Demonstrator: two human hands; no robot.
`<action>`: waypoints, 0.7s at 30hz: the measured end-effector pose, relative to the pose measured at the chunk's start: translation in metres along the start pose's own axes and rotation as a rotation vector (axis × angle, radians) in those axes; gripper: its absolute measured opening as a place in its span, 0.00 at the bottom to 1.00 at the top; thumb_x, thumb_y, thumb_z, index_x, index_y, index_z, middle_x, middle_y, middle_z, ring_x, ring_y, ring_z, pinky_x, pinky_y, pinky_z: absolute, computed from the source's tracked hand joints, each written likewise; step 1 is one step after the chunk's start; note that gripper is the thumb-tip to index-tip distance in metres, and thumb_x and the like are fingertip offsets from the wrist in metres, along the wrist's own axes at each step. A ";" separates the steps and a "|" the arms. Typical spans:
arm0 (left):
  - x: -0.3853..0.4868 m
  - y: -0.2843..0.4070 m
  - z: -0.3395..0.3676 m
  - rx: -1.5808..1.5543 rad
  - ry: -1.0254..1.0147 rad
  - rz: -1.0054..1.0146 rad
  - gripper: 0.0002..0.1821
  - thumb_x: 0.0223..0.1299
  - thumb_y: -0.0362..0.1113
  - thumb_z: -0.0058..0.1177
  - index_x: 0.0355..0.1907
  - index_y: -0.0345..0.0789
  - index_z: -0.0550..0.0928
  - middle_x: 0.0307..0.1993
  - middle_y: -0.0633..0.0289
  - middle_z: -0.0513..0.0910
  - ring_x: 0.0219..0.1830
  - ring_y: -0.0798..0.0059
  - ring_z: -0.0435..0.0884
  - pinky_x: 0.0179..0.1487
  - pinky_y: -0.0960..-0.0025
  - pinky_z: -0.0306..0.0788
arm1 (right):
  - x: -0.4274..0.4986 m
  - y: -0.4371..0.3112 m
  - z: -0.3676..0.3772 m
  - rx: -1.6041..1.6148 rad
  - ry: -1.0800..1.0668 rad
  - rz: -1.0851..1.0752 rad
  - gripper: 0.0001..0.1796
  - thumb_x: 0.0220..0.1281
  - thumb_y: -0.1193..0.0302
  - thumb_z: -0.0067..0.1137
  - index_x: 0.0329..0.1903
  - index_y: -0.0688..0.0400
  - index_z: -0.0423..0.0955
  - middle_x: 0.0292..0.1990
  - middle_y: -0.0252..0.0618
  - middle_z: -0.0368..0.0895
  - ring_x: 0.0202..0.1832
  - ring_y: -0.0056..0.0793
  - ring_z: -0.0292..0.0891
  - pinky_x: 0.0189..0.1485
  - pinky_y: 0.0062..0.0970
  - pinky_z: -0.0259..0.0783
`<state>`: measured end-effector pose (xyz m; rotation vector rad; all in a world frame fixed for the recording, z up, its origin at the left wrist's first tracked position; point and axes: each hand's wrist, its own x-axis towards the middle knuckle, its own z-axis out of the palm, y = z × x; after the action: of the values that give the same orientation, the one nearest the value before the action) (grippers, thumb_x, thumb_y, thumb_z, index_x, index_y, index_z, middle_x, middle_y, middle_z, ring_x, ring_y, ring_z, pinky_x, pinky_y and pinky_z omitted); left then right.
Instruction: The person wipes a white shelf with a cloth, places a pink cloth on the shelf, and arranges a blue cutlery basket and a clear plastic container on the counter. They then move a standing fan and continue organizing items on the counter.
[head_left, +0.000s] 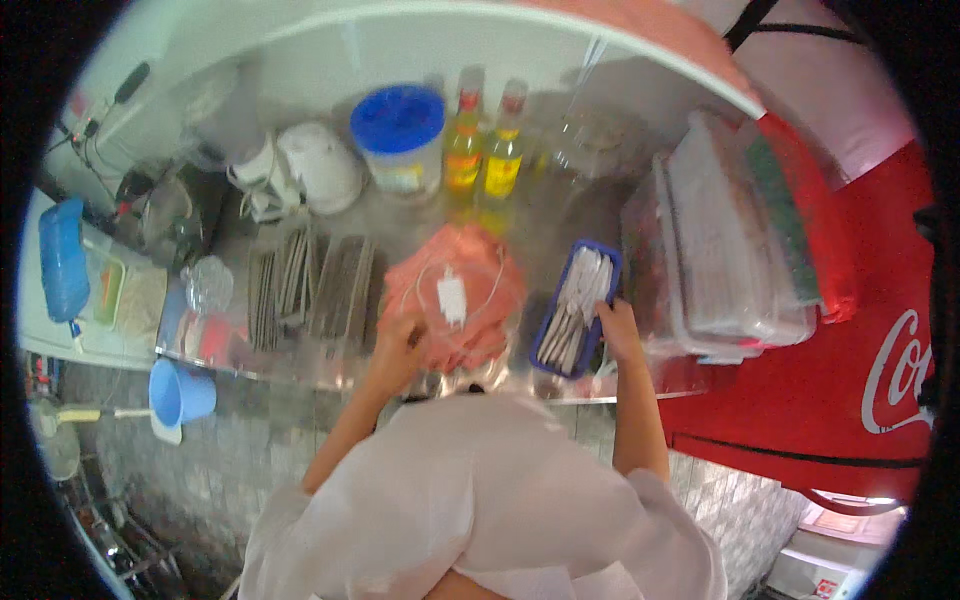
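Note:
A bunched pink plastic bag or cloth (480, 255) lies on the metal counter in front of me, with a white adapter or power bank (451, 298) and a thin white cable on top. My left hand (401, 349) rests at the lower left edge of the pink bundle; its fingers are blurred. To the right stands a blue plastic basket (534, 352) holding white-wrapped cutlery or similar slim packets (585, 281). My right hand (619, 322) is at the basket's right rim, thumb and fingers against it; how firmly it grips is unclear.
Metal racks or trays (341, 281) stand left of the bundle. Behind are a blue-lidded tub (405, 176), two yellow bottles (502, 161) and a white cap-like item (322, 169). A clear plastic bin (679, 255) bounds the right side, beside a red cooler (795, 405). A blue bucket (195, 394) sits lower left.

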<state>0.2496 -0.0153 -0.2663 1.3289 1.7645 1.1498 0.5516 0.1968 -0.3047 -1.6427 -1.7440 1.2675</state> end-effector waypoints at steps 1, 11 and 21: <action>0.005 0.015 -0.003 -0.070 -0.120 -0.080 0.18 0.52 0.29 0.53 0.48 0.34 0.74 0.36 0.58 0.77 0.36 0.70 0.76 0.39 0.68 0.72 | -0.010 -0.023 -0.012 0.283 -0.008 0.068 0.18 0.54 0.66 0.51 0.41 0.69 0.72 0.31 0.48 0.79 0.33 0.38 0.78 0.33 0.33 0.72; 0.079 0.217 -0.016 0.095 -0.095 0.863 0.30 0.39 0.35 0.68 0.50 0.40 0.73 0.59 0.47 0.63 0.50 0.62 0.74 0.54 0.61 0.68 | -0.055 -0.245 -0.090 1.029 -0.175 -0.004 0.09 0.55 0.71 0.58 0.38 0.59 0.72 0.28 0.31 0.77 0.28 0.23 0.75 0.29 0.25 0.74; 0.156 0.254 -0.035 -0.612 -0.151 0.850 0.17 0.43 0.15 0.57 0.35 0.33 0.71 0.59 0.45 0.66 0.57 0.66 0.70 0.55 0.68 0.68 | -0.031 -0.302 -0.149 1.001 -0.418 -0.259 0.12 0.59 0.61 0.57 0.31 0.57 0.71 0.21 0.30 0.72 0.21 0.22 0.74 0.23 0.18 0.74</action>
<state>0.2758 0.1520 -0.0187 1.7208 0.5957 1.7752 0.5131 0.2515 0.0273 -0.5905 -1.0942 1.9718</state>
